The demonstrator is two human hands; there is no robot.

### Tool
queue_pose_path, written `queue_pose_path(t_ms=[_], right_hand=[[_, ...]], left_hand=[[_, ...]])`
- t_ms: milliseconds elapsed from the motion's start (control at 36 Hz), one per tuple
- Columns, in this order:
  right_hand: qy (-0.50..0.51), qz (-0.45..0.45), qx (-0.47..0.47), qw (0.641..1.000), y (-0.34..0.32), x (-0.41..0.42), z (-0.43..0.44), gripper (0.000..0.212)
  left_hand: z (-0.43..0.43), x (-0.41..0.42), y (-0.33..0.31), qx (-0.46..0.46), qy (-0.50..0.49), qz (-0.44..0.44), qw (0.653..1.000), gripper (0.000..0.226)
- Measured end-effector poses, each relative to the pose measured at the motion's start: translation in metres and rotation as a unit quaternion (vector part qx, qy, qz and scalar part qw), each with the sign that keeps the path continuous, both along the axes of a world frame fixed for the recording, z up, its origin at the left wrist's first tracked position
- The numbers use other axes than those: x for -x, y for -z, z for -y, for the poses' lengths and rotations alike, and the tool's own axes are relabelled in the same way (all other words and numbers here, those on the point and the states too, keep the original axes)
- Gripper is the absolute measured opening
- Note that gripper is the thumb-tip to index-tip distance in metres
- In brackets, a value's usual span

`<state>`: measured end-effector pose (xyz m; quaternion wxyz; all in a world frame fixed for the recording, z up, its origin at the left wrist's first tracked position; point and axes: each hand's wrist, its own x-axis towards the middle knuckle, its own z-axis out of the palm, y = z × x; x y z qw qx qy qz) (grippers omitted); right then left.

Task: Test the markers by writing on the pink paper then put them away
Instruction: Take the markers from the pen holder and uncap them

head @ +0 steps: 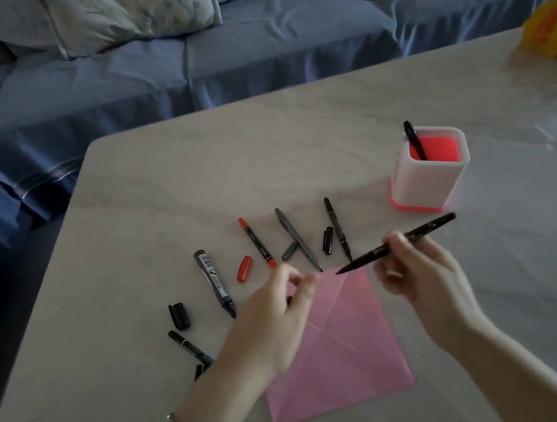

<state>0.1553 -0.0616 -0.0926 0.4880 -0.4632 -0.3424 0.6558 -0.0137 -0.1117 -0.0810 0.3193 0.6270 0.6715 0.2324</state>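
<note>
The creased pink paper (343,353) lies on the table in front of me. My right hand (422,275) grips a thin black marker (429,227), uncapped, its tip pointing left over the paper's top edge. My left hand (282,316) hovers over the paper's upper left corner, fingers pinched on what looks like a small dark cap, mostly hidden. Uncapped markers lie above the paper: a thick black one (213,283), a red one (256,242), a grey one (296,239) and a thin black one (337,228), with loose caps beside them. Another black marker (191,348) lies at the left.
A white holder with a pink inside (429,179) stands at the right rear of the table (259,148), one black marker (414,140) upright in it. A blue sofa (174,66) runs behind the table. Yellow packaging (554,28) and clear plastic sit at the far right.
</note>
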Motion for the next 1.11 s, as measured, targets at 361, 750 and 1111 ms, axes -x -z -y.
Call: queue_pose_path(t_ms=[361, 750, 1111], right_hand=[[-0.185, 0.48, -0.099, 0.852, 0.024, -0.045, -0.088, 0.013], [-0.125, 0.581, -0.084, 0.799, 0.053, -0.032, -0.107, 0.036], [-0.046, 0.585, -0.179, 0.79, -0.017, -0.083, -0.101, 0.022]], left_hand=[[-0.013, 0.001, 0.02, 0.018, -0.094, 0.039, 0.995, 0.017], [-0.071, -0.045, 0.023, -0.049, -0.048, 0.037, 0.997, 0.011], [-0.151, -0.094, 0.055, -0.01, 0.044, -0.147, 0.988, 0.021]])
